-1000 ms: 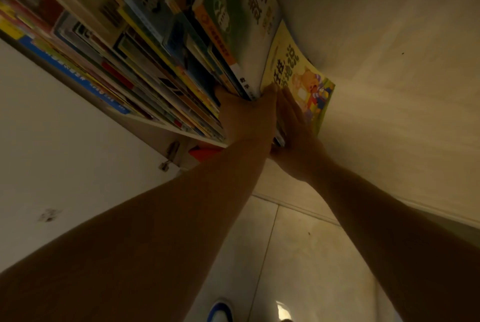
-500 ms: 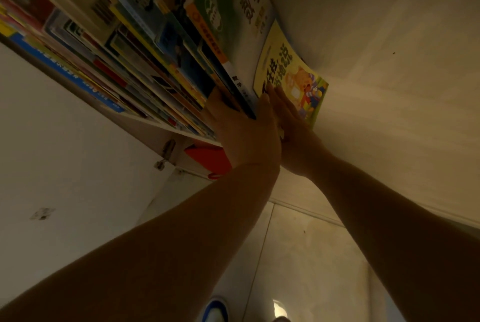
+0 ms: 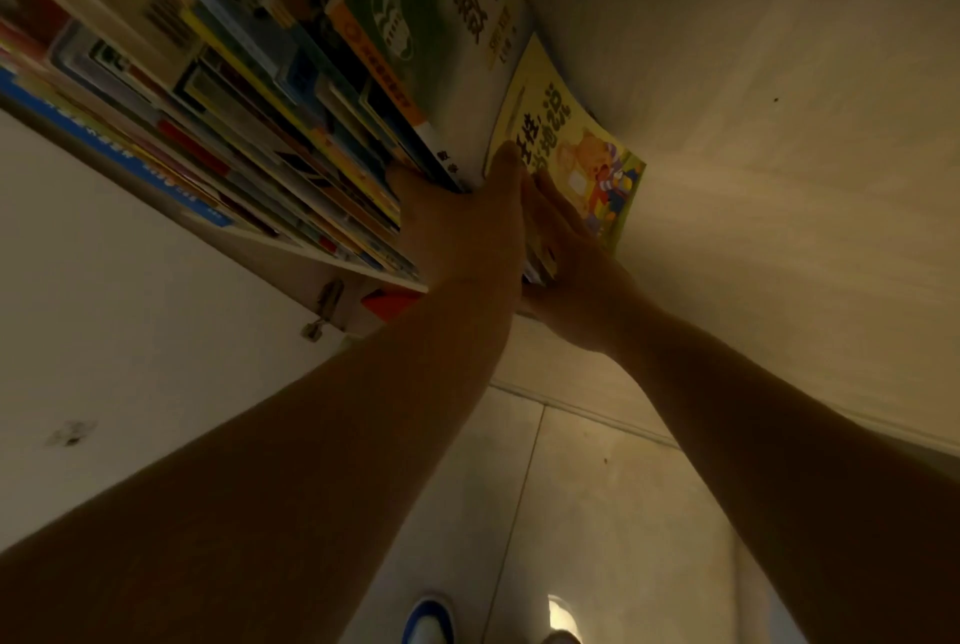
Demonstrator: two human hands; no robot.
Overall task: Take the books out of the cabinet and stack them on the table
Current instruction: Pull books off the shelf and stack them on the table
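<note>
Both hands at the right end of the book row in the cabinet.

We see the left hand (image 3: 462, 227) with its fingers reaching in among the books (image 3: 270, 123), its thumb beside a white book (image 3: 475, 71). The right hand (image 3: 566, 248) lies with fingers straight against the cover of the yellow picture book (image 3: 571, 144), which leans against the cabinet side wall (image 3: 753, 97). We cannot tell the left hand's grip. Two shoes (image 3: 428, 620) show on the floor below.

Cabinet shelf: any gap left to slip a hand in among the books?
Only right of the yellow book, against the cabinet's side wall. Leftward the books are packed tight; the left hand and right hand already crowd the white book.
</note>
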